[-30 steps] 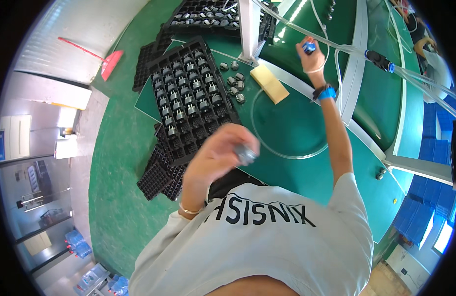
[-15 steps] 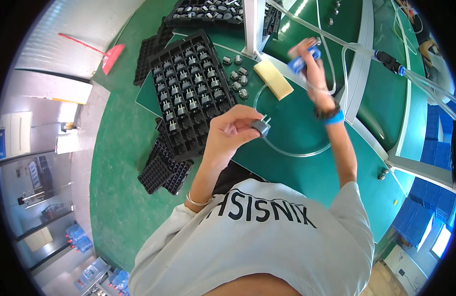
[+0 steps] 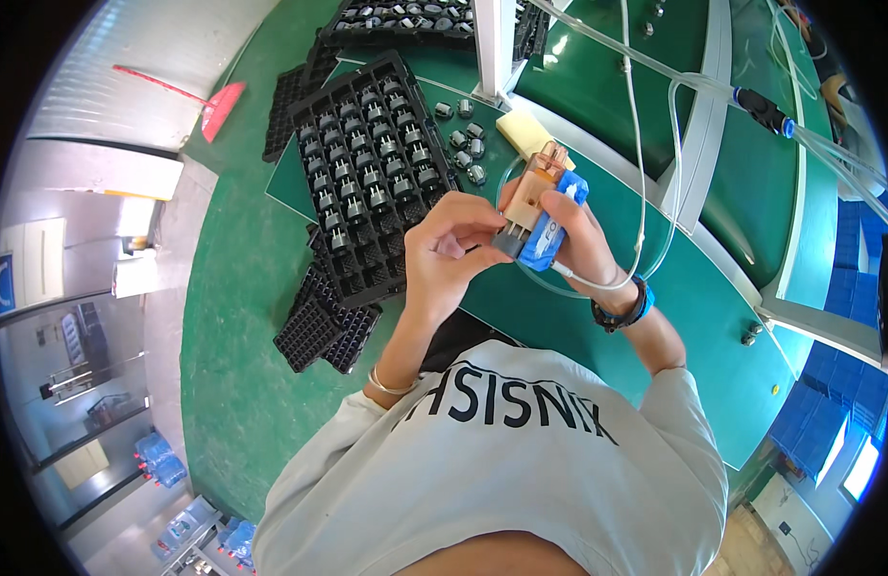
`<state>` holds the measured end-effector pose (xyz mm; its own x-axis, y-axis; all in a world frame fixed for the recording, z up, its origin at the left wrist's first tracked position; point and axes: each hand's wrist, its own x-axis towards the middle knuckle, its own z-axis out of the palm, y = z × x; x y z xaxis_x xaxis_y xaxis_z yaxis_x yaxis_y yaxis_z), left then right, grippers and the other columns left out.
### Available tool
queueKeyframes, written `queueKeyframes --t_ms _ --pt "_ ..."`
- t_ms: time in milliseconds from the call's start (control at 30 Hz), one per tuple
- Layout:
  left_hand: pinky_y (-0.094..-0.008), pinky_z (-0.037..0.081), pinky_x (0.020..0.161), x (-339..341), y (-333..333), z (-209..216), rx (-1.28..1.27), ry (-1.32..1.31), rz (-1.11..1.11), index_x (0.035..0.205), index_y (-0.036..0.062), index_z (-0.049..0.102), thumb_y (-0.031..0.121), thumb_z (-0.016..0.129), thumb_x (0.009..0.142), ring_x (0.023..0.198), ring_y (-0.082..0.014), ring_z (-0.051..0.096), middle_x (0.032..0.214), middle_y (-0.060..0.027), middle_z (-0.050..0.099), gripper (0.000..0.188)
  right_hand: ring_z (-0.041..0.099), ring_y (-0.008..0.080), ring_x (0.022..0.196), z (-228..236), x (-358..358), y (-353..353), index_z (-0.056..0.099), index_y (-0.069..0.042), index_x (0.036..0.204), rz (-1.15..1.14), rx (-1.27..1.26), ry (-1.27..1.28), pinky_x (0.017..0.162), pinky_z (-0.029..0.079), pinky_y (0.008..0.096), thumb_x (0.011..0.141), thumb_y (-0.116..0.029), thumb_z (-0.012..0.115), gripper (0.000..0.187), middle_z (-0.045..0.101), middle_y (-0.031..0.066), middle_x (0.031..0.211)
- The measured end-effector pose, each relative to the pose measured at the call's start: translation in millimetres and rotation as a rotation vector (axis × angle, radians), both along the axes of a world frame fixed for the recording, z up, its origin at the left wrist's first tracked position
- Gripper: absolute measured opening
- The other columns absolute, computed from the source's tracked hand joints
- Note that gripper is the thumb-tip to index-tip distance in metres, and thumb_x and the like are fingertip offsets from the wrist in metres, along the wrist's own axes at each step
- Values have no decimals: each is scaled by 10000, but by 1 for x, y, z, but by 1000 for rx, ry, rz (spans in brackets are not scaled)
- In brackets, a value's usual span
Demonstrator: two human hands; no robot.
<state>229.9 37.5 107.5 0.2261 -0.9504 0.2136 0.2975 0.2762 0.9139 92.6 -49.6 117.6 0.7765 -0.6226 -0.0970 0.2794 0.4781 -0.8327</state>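
Observation:
Between thumb and fingertips my left hand (image 3: pixel 440 252) grips a small dark grey plug (image 3: pixel 508 242) with metal pins. My right hand (image 3: pixel 586 240) is wrapped round a tan block-shaped tool (image 3: pixel 526 200) bound with blue tape, and a thin clear tube (image 3: pixel 609 286) runs from its lower end. The tool's end meets the plug's pin side; how far the pins go in is hidden. Left of my hands lies a black compartment tray (image 3: pixel 352 286) with many similar plugs standing pins up; its near compartments hold none.
Several loose metal-sided parts (image 3: pixel 466 139) lie beside the tray, near a yellow foam block (image 3: pixel 523 132). A white upright post (image 3: pixel 493 48) rises behind them. Clear air hoses (image 3: pixel 676 144) hang at right. More black trays (image 3: pixel 319 324) sit low at the left.
My right hand has come down and left with the blue-taped tool, from beyond the foam block to the plug. My left hand has hardly moved and keeps the plug.

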Motion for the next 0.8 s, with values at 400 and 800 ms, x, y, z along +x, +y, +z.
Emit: queueKeyframes --t_ms 400,800 --pt "-311 431 748 107 65 -11 431 -1344 559 934 46 561 -4 629 701 819 -236 535 894 -79 558 248 583 155 727 -73 -2 -94 543 25 982 -413 -920 562 704 459 277 773 -143 603 275 599 100 816" --pt "-322 428 747 130 73 -22 541 -1370 485 915 26 536 -34 594 721 814 -246 529 874 -92 531 211 605 347 766 -82 9 -89 449 -57 1138 -439 -1137 622 676 480 367 679 -236 742 574 606 178 852"
